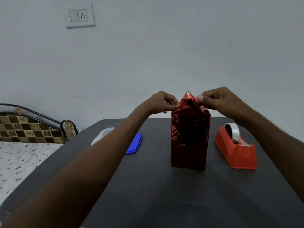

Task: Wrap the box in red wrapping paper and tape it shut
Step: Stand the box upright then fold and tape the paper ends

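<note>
1. Both grips are pinching the top: the left hand (162,102) and right hand (217,100) are each holding shiny, crinkled red wrapping paper (189,102) rising to a point above the box (189,142).
2. Tall and upright, the box is standing mid dark matte tabletop (164,195), between a blue lid (135,143) and an orange plastic tape dispenser (236,150).
3. Forearms are reaching forward before a plain pale wall (164,55); a bed (19,162) is lying left.

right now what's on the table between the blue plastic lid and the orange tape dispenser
In the head view, the tall box wrapped in shiny red paper stands upright between the flat blue plastic lid and the orange tape dispenser; otherwise only bare dark tabletop.
</note>
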Demonstrator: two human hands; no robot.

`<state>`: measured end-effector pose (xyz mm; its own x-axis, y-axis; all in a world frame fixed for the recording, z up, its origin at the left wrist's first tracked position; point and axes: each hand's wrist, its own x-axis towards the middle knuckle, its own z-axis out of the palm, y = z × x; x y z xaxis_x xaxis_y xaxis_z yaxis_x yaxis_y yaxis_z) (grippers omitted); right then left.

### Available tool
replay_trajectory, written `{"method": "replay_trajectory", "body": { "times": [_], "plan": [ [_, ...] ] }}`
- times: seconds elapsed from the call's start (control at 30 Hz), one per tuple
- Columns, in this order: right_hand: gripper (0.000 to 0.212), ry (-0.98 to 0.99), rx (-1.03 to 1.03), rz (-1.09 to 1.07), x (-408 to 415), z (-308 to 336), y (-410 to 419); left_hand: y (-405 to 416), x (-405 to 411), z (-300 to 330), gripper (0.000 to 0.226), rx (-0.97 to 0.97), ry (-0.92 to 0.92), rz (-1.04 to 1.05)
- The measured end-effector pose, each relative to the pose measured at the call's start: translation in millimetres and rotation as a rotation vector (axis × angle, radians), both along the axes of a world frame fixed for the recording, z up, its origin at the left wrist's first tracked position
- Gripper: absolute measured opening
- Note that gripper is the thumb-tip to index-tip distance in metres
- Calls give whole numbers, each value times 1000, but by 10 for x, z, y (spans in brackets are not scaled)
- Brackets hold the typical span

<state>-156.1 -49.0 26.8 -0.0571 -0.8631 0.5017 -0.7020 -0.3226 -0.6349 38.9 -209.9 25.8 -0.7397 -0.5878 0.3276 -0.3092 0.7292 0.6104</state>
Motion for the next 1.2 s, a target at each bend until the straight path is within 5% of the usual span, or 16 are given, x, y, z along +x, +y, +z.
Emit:
{"method": "replay_trajectory", "body": {
  "times": [0.07,0.2,0.33,0.53,0.7,0.93,1.2],
  "plan": [
    [40,0,-72,-56,106,17,63,6,-2,-13,12,-6,5,-3],
    [16,189,-183,-266,335,-12,122,-1,3,-24,13,-22,-1,8],
    [9,163,-289,-275,427,-144,205,-7,13,-23,5,-27,-24,7],
    [53,292,-377,-323,489,-143,139,22,-6,-12,8,-24,-30,13],
    [13,513,-403,-384,516,-191,69,7,10,6,12,3,-53,19],
    [14,550,-564,-391,603,-515,185,-12,9,13,24,-30,-58,4],
    [19,607,-571,-380,660,-732,244,49,-89,198,26,-354,-232,34]
  ]
}}
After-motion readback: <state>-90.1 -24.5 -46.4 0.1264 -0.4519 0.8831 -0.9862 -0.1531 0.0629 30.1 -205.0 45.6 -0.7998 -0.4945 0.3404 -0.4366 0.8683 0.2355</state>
